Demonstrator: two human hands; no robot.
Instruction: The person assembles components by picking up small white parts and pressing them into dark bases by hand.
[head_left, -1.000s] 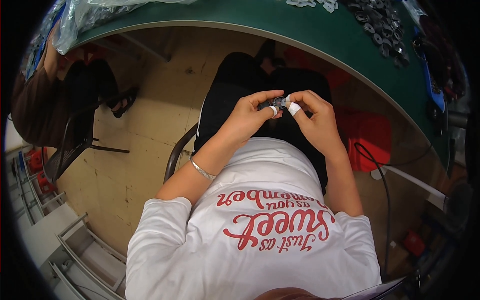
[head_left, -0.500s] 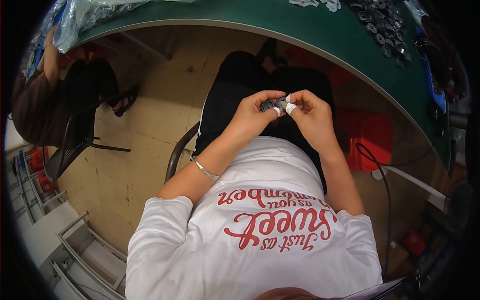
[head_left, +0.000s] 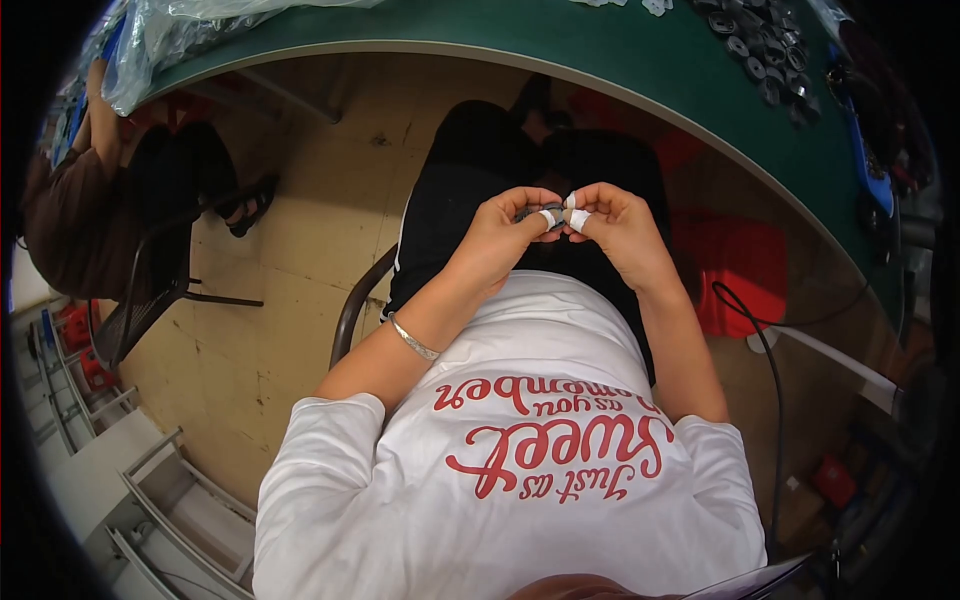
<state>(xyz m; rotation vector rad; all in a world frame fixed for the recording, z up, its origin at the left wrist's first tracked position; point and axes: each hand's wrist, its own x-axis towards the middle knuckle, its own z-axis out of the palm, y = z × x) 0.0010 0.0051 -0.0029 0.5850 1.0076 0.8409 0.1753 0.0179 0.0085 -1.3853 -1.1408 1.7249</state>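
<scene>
Above my lap, both hands meet at a small dark grey plastic part point(head_left: 524, 213), mostly covered by fingers. My left hand point(head_left: 507, 232) grips it between thumb and fingers; white tape wraps the thumb. My right hand point(head_left: 620, 228) is pinched closed at the part's right side, with white tape on its thumb and index finger. Whether the right fingers hold a second piece is hidden. On the green table point(head_left: 600, 50) ahead, a pile of similar dark grey parts point(head_left: 765, 50) lies at the right, with several pale pieces point(head_left: 655, 6) beside it.
Clear plastic bags point(head_left: 150, 50) lie on the table's left end. A blue tray point(head_left: 872, 170) sits at its right edge. Below stand a red stool point(head_left: 740, 280) and a black cable point(head_left: 775, 400). Another person point(head_left: 75, 220) sits at far left on a dark chair point(head_left: 150, 280).
My hands have drawn slightly closer together and turned, so the fingers now cover more of the grey part. The rest of the scene is nearly the same.
</scene>
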